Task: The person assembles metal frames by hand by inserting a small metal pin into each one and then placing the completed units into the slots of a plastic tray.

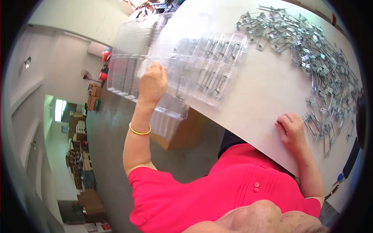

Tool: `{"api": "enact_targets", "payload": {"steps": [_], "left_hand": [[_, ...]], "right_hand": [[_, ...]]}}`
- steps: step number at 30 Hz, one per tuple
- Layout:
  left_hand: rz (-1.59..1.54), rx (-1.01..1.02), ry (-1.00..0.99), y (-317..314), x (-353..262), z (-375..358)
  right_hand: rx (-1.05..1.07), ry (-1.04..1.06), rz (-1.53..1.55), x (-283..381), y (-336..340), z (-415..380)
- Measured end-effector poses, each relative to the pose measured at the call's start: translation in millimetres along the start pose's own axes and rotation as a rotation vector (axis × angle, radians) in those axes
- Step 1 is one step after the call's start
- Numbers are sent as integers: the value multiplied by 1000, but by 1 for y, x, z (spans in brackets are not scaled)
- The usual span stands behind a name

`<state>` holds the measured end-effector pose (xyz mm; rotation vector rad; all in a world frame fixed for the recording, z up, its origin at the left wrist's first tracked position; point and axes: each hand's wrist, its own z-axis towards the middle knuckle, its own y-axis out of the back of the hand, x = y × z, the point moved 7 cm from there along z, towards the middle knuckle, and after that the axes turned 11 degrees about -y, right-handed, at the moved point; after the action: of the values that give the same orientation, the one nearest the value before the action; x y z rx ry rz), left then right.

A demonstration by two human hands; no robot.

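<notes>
My left hand (153, 83), with a yellow bracelet on its wrist, is closed on a clear plastic tray (165, 50) at the table's left edge. Its fingertips are partly hidden, and the tray looks blurred. Under and beside it, another clear compartment tray (242, 48) holds thin metal parts (210, 79) in rows. My right hand (291, 130) rests on the white table (248, 101) near the front edge, its fingers curled together with nothing visible in them. A large loose pile of metal parts (314, 58) lies beyond and to the right of it.
More clear trays (126, 73) overhang the table's left side. Below them stands a brown cardboard box (182, 134) on the grey floor. Further left are stacked cartons (93, 97), a fan (86, 74) and red objects. A blue and black item (340, 177) is at the right edge.
</notes>
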<state>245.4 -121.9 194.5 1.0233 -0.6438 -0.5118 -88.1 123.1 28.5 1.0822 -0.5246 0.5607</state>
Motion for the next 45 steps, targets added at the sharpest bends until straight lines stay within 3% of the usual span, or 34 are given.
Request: {"api": "enact_targets", "payload": {"steps": [9,12,20,45], "left_hand": [[-215,127,-77,-63,-72,61],[-159,274,-59,-84,-68,63],[-208,287,27,-104,-54,56],[-209,274,29,-126,-54,52]], "right_hand": [[3,2,102,-9,5,-3],[3,3,112,-11,5,-3],[18,9,121,-12,4,-1],[-11,-21,102,-11,2,1]]}}
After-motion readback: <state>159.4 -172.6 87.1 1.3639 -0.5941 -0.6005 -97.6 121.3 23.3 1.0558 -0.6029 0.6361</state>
